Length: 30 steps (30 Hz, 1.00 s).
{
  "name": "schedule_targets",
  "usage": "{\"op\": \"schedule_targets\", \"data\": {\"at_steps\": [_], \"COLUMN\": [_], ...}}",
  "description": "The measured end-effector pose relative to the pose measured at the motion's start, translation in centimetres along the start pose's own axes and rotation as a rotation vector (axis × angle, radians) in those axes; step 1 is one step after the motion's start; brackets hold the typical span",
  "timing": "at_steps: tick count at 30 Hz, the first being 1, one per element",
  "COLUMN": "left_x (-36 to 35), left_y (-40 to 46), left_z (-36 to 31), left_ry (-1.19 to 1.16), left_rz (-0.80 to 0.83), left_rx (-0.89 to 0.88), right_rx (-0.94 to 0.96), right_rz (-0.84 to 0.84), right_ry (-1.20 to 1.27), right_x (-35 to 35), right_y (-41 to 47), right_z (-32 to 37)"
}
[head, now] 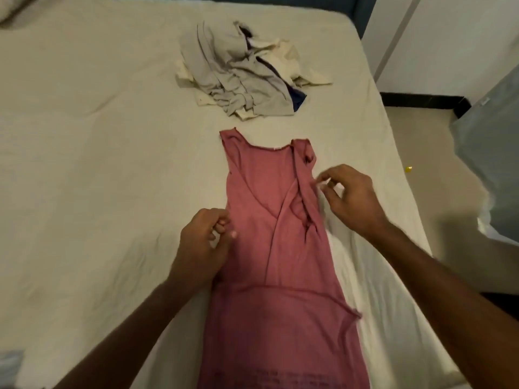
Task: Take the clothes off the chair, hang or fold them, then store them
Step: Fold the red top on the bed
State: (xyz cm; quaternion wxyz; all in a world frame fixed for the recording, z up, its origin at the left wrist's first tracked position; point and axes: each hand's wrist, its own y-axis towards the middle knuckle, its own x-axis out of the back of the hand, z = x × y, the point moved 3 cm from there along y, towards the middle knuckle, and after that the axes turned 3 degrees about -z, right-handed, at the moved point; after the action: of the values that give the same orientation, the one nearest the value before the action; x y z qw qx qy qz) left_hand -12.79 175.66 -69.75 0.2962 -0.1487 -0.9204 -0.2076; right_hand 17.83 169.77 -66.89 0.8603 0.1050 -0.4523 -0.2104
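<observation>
A pink sleeveless dress [252,220] lies flat along the white bed [98,164], neckline away from me, with its right side folded in over the front. My left hand [202,242] sits at the dress's left edge, its curled fingers and thumb pinching the fabric there. At the right edge, by the armhole, is my right hand [351,200]; its fingers are loosely bent and the fingertips just touch the fold. A crumpled heap of grey, cream and dark blue clothes [247,77] lies farther up the bed. No chair is in view.
The bed's right edge runs close to the dress, with beige floor [421,141] beyond it. A pale blue-grey object [494,153] stands at the far right. A small yellow item [407,169] lies on the floor. A white wall with a black skirting is behind.
</observation>
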Motion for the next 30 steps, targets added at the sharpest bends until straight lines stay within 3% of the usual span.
{"op": "schedule_targets", "data": {"at_steps": [3, 6, 16, 19, 23, 26, 30], "left_x": [1.5, 2.3, 4.1, 5.9, 7.5, 7.6, 7.4], "left_y": [-4.0, -6.2, -10.2, -13.0, -16.6, -17.4, -17.1], "left_z": [0.6, 0.8, -0.2, -0.9, -0.7, -0.4, -0.4], "left_ry": [0.097, 0.132, 0.356, 0.497, 0.572, 0.547, 0.565], "left_rz": [0.093, 0.195, 0.337, 0.357, 0.588, 0.675, 0.672], "left_rx": [-0.166, -0.250, -0.457, -0.629, -0.852, -0.806, -0.764], "right_rx": [0.063, 0.025, 0.255, 0.426, 0.629, 0.688, 0.688], "right_rz": [0.116, 0.108, 0.284, 0.455, 0.649, 0.706, 0.730], "right_ry": [0.069, 0.116, -0.081, -0.198, -0.287, -0.396, -0.463], "right_x": [1.8, 3.0, 4.2, 5.6, 5.5, 4.8, 4.0], "right_y": [-8.9, -14.5, -19.9, -22.5, -25.1, -25.5, -25.3], "right_z": [0.4, 0.7, 2.6, 4.1, 4.9, 4.8, 4.9]}}
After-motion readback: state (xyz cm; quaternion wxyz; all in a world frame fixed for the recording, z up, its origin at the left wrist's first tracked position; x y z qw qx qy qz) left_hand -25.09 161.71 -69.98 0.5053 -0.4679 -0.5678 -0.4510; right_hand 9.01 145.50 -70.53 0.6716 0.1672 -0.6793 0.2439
